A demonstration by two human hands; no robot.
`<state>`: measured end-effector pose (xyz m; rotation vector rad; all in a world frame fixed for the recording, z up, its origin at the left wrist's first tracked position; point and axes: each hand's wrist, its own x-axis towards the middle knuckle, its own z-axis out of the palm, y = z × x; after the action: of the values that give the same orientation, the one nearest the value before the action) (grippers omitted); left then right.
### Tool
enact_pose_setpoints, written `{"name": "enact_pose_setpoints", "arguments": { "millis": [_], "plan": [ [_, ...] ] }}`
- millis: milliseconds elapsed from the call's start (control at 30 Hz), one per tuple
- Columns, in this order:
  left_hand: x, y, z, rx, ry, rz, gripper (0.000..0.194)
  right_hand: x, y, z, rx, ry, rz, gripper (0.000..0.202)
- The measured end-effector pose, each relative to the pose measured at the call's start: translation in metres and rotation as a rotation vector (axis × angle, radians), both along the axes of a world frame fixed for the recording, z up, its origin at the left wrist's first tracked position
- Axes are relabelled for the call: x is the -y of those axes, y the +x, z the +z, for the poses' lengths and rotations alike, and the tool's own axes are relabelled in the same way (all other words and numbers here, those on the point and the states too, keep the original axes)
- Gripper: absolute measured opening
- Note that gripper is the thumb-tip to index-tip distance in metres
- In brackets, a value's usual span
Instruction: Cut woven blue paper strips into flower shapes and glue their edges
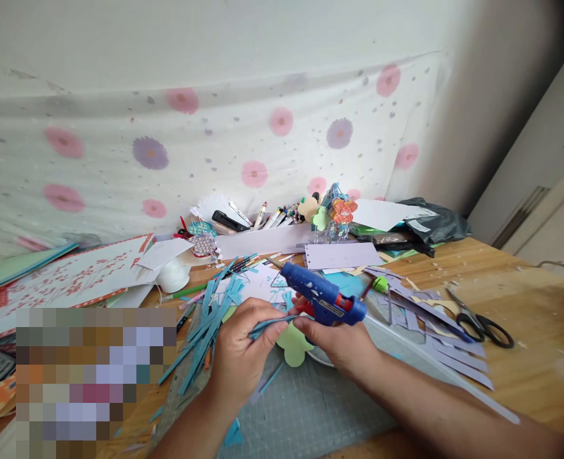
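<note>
My left hand (246,350) is closed on a small bundle of blue paper strips (265,325), pinched between thumb and fingers. My right hand (339,341) is wrapped round a blue glue gun (322,293) with a red trigger, its nozzle pointing up and to the left. The right fingertips also meet the end of the blue strips. A white glue stick (444,366) sticks out of the gun's back and runs over my right forearm. Below the hands a light green paper flower (294,344) lies on the grey cutting mat (329,408).
Loose blue paper strips (200,331) lie left of my hands. Black-handled scissors (482,325) rest on the wooden table at right, beside purple paper strips (458,357). A thread spool (173,276) and a box of pens (262,241) stand behind. Part of the lower left is pixelated.
</note>
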<state>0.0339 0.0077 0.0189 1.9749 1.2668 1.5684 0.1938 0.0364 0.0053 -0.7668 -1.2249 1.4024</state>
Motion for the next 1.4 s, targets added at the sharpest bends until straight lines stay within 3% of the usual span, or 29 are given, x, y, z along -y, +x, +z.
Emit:
{"name": "enact_pose_setpoints", "arguments": {
  "millis": [167, 267, 533, 667, 800, 967, 1167, 1400],
  "plan": [
    [0.001, -0.001, -0.001, 0.079, -0.036, 0.013, 0.012, -0.003, 0.006, 0.002, 0.099, 0.065, -0.127, 0.025],
    [0.001, -0.005, 0.0, 0.133, 0.012, 0.023, 0.013, -0.007, 0.011, 0.004, 0.174, 0.147, -0.128, 0.019],
    [0.004, -0.01, 0.005, -0.083, 0.209, 0.019, 0.029, -0.007, 0.01, 0.004, 0.249, 0.225, -0.143, 0.006],
    [0.001, -0.012, 0.0, -0.01, 0.046, 0.08, 0.029, -0.01, 0.012, -0.004, 0.209, 0.203, -0.155, 0.013],
    [-0.003, -0.012, -0.001, -0.02, -0.149, 0.059, 0.007, -0.013, 0.012, -0.007, 0.148, 0.178, -0.195, 0.023],
    [-0.005, -0.016, -0.004, 0.012, -0.183, 0.18, 0.005, -0.011, 0.011, 0.005, 0.073, 0.124, -0.121, 0.024],
    [-0.009, -0.018, -0.009, 0.136, -0.242, 0.185, 0.021, -0.016, 0.013, 0.011, -0.103, -0.028, -0.074, 0.027],
    [-0.01, -0.009, -0.002, 0.306, -0.342, 0.214, 0.029, -0.023, 0.014, 0.008, -0.195, -0.098, -0.041, 0.031]
  ]
}}
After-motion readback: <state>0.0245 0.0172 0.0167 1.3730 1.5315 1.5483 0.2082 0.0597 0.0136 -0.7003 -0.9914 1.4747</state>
